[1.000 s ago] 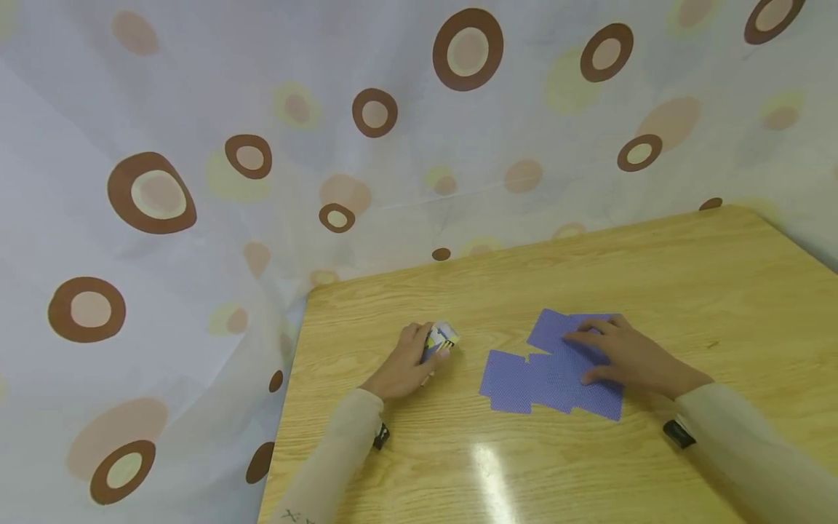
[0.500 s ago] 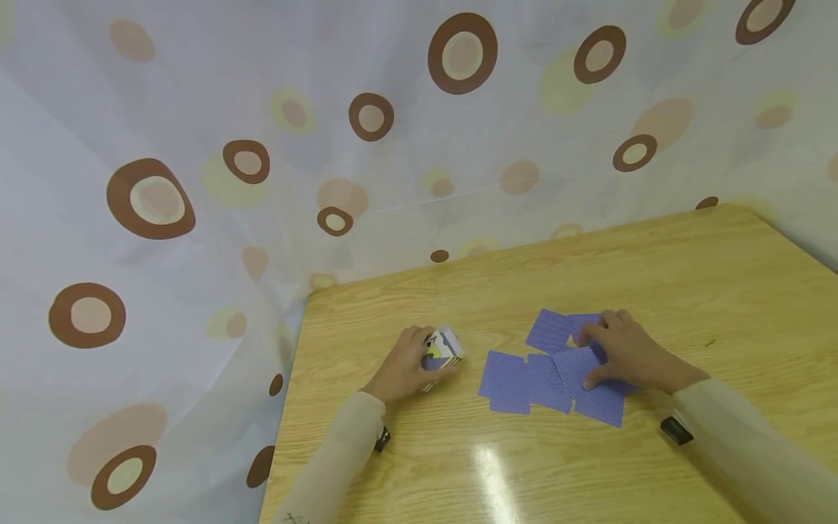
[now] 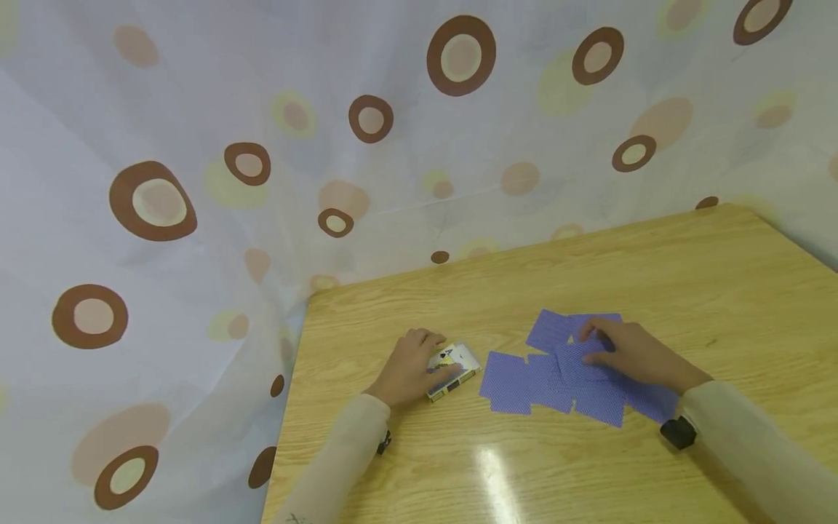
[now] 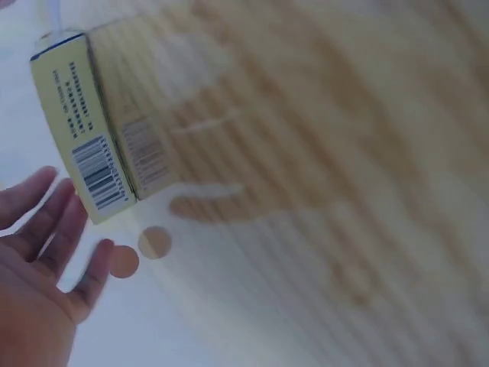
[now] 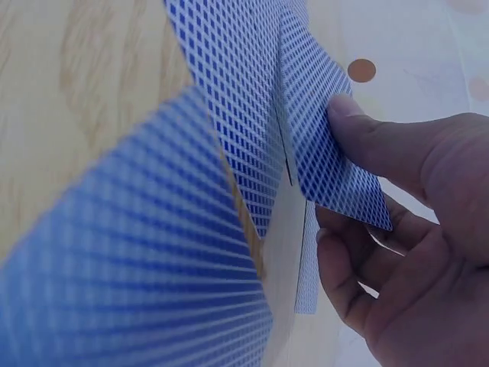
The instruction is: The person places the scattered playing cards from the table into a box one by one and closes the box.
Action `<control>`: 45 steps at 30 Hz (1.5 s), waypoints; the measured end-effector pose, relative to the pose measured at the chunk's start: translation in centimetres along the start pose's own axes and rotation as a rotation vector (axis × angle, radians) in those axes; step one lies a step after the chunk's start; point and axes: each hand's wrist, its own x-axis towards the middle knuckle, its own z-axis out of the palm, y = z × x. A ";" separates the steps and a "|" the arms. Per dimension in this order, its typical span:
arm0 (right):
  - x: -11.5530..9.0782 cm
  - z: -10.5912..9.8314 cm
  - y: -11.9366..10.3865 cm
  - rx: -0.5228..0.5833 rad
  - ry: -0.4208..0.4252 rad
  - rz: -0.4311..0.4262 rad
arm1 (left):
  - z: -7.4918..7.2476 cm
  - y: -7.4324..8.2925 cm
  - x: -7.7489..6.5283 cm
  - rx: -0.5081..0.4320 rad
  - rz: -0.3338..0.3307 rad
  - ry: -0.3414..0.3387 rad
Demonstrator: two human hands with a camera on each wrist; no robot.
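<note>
Blue-and-white patterned playing cards [image 3: 509, 383] lie face down and overlapping on the table. My right hand [image 3: 644, 355] is over the right part of this spread. In the right wrist view it pinches one playing card [image 5: 317, 138] by the edge, thumb on the patterned back and fingers below. Left of the cards, a yellow and white playing card box [image 3: 463, 358] lies on the table. My left hand [image 3: 407, 370] is beside it, fingers loosely spread and thumb across its near part. The left wrist view shows the box's barcode side [image 4: 99, 172] beside the fingertips.
The wooden table [image 3: 563, 473] ends at a white curtain [image 3: 406, 167] with brown and beige circles, at the back and left. A black wrist device [image 3: 679, 433] sits below my right sleeve, close to a blue card [image 3: 655, 402].
The box in my left hand has gone from tilted to lying flat, slightly to the right, and my grip has loosened. On the right, a card now shows under my right wrist.
</note>
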 end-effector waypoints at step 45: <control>1.0 -0.4 -2.2 -0.106 0.018 -0.113 | -1.1 0.9 0.3 -0.181 -0.010 -0.017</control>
